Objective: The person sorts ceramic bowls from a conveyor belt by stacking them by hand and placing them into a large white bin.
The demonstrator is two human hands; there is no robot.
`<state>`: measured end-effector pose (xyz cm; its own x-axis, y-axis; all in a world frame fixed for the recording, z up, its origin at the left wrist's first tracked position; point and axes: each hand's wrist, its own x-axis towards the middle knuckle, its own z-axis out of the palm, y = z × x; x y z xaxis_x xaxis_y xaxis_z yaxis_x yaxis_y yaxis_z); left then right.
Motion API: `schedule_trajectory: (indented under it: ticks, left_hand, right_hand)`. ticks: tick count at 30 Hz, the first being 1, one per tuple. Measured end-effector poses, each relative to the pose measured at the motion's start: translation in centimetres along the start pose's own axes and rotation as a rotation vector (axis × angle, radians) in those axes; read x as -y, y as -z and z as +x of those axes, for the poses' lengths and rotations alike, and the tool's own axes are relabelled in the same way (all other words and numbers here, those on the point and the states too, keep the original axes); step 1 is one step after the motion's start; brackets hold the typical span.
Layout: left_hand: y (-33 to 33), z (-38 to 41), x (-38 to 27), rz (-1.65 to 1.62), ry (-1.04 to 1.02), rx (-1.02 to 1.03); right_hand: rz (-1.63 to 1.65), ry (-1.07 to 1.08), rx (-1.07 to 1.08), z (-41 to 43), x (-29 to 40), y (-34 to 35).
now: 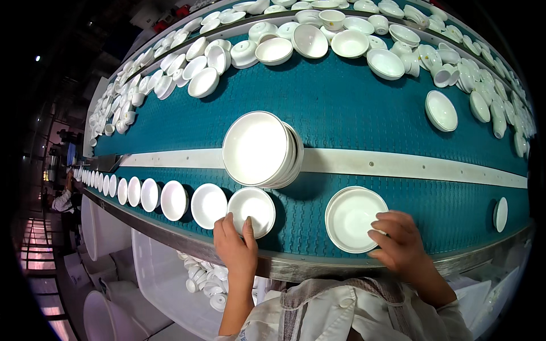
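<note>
A white bowl (251, 209) at the right end of a row lies under my left hand (236, 236), whose fingertips and thumb rest on its near rim. My right hand (396, 238) touches the right rim of a short stack of white bowls (354, 219), its fingers bent at the edge. Whether either hand grips firmly is hard to tell. Behind and between them, a tall stack of larger white bowls (256, 147) stands over the white divider strip (341, 160). The row of bowls (209, 206) runs left along the near teal conveyor belt (298, 230).
Many jumbled white bowls and cups (273, 50) lie on the farther belt. One bowl (500, 214) is at the near belt's right end. Below the metal edge (281, 266), a translucent bin (170, 285) holds small white ceramics. A person (64, 200) is far left.
</note>
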<state>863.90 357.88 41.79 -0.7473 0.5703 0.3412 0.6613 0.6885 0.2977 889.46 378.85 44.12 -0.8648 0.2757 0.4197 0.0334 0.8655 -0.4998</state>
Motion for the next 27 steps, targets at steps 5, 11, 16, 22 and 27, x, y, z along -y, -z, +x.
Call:
schedule_trajectory:
  ticks: [5, 11, 16, 22, 27]
  left_hand:
    - [-0.9, 0.4, 0.0, 0.249, 0.378, 0.208]
    - [-2.8, 0.8, 1.9, 0.170, 0.327, 0.110]
    - [-0.8, -1.5, -0.3, 0.060, 0.087, -0.265]
    - [-5.2, -3.4, -18.4, -0.729, 0.016, 0.299]
    - [-12.1, -0.4, -28.1, -1.089, -0.002, 0.473]
  right_hand:
    - [0.321, -0.577, 0.156, 1.2, -5.0, -1.7]
    - [0.881, -0.946, 0.394, 0.0, -8.5, -3.4]
    - [0.897, -1.022, -0.125, -4.6, -12.7, 1.2]
    - [0.780, -1.083, -0.339, -9.0, -20.2, 7.8]
    - [0.656, -0.957, -0.432, -3.3, -26.7, 13.0]
